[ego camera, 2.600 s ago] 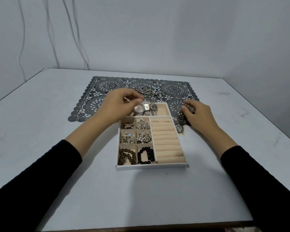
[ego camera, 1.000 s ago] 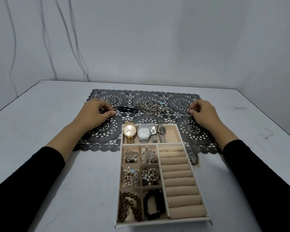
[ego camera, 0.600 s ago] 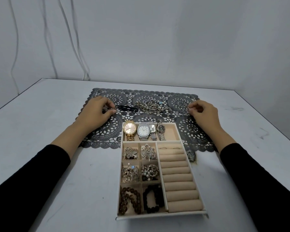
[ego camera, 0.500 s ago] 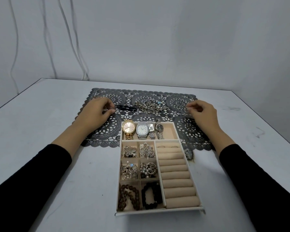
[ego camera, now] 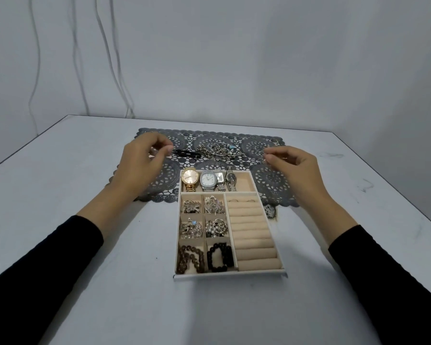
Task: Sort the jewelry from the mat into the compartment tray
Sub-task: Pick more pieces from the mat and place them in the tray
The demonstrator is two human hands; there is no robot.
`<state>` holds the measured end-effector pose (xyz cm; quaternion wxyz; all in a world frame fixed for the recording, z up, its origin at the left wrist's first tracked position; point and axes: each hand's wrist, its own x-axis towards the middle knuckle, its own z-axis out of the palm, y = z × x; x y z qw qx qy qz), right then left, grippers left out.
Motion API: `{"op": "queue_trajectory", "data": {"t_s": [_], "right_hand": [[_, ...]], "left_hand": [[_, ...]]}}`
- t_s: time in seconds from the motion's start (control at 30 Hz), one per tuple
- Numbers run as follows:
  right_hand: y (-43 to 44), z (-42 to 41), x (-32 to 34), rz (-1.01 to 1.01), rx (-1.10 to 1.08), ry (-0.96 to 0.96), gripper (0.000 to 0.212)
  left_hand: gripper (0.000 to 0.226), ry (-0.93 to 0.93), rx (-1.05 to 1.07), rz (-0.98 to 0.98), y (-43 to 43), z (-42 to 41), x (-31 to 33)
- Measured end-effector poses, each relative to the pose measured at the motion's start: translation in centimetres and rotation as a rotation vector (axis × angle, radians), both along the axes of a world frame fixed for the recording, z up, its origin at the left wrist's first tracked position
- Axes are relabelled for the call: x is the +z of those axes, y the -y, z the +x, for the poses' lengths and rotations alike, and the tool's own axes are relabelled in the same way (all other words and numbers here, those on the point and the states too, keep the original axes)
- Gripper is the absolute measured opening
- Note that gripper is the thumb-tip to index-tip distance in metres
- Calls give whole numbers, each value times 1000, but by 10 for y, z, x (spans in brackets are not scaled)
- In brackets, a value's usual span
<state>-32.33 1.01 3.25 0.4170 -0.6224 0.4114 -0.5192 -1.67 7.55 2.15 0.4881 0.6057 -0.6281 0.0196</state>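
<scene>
Left hand (ego camera: pixel 142 160): fingers were curled narrow at the end of the black piece (ego camera: pixel 187 153); grip not clear.
Right hand (ego camera: pixel 296 168): fingers pinched a silver piece (ego camera: pixel 260 153) over the mat (ego camera: pixel 271 183).
Handling: it looked light, thin and slippery; best taken at its loop.
Chain pile (ego camera: pixel 218 151): lay on the mat, limp, likely to tangle.
Tray (ego camera: pixel 229 275): stood on the bench (ego camera: pixel 60 185), its far end over the mat.

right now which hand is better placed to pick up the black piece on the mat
Left. The left hand has its fingertips right at the end of the black piece, while the right hand pinches a small silver piece on the far side of the chain pile.
</scene>
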Motion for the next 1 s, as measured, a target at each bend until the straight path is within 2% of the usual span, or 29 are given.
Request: {"op": "queue_trajectory", "data": {"t_s": [0.17, 0.37, 0.43, 0.57, 0.87, 1.0], "right_hand": [[-30, -7, -1, -16, 78, -10, 16], [-49, -15, -9, -98, 203, -145, 17], [-51, -16, -13, -127, 225, -210, 15], [-51, -18, -15, -311, 240, -416, 13], [-51, -16, -13, -478, 300, -620, 12], [-51, -16, -12, -425, 318, -655, 12]], "left_hand": [[4, 21, -64, -74, -21, -28, 8], [8, 25, -212, 17, -37, -62, 2], [7, 12, -225, 21, -38, -68, 1], [5, -21, -233, 27, -39, -79, -3], [6, -2, -268, 19, -41, -88, -6], [6, -6, -291, 21, -42, -90, -6]]}}
